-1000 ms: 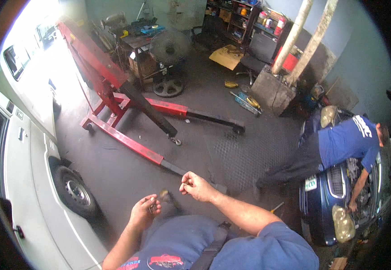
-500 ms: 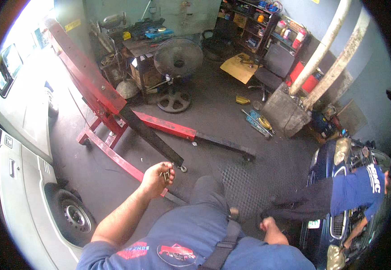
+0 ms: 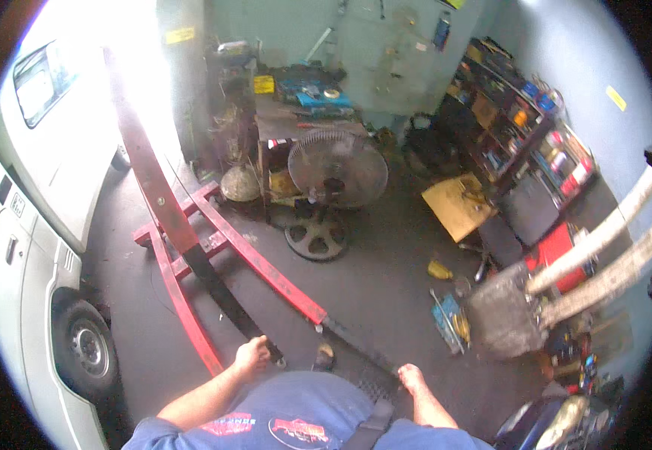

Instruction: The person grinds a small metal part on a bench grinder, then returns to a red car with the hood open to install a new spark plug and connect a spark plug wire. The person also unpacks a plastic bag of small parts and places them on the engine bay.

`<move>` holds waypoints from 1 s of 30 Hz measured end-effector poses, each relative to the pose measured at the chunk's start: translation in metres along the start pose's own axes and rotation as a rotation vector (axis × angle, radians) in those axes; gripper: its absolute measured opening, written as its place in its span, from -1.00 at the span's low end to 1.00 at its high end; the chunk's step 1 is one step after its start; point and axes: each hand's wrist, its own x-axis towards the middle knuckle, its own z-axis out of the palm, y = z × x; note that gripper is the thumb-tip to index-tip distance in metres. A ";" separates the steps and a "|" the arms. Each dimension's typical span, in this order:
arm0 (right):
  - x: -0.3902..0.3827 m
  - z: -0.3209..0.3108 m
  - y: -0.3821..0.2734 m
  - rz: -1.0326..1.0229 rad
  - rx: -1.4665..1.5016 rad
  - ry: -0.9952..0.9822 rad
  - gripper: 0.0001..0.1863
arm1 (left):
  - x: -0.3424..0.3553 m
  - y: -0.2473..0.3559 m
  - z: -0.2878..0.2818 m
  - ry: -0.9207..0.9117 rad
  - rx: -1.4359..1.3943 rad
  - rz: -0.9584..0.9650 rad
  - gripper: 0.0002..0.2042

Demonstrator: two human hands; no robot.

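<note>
From the head camera, looking down, the left hand (image 3: 252, 354) is curled into a loose fist. Whether it is pinching something small, I cannot tell. It hangs just beside the black end of the engine crane (image 3: 213, 247), right over the dark bar that sticks out low near the floor.

The crane is big and painted red. It has two long red legs that spread out across the floor away from the left hand, and the ends nearest the person turn black. One tall red arm goes up and away from the hand, toward the bright light at the top left. The red paint looks worn and dirty.

The right hand (image 3: 410, 377) is lower down, with its fingers hanging close together and bent a little. It holds nothing that I can see. It is just beside the tip of the other black leg of the crane.

Between the two hands a shoe (image 3: 325, 355) pokes out on the grey floor (image 3: 386, 292).

Left of the left hand stands a white van (image 3: 33, 247) with a black wheel. Far past both hands, beyond the crane, is a round fan (image 3: 338, 168) on a stand. Well off to the right of the right hand are shelves (image 3: 524, 142) full of stuff.
</note>
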 end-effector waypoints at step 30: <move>0.127 0.022 -0.139 0.650 -0.297 -0.228 -0.67 | 0.305 0.918 -0.020 0.948 1.385 1.037 -0.37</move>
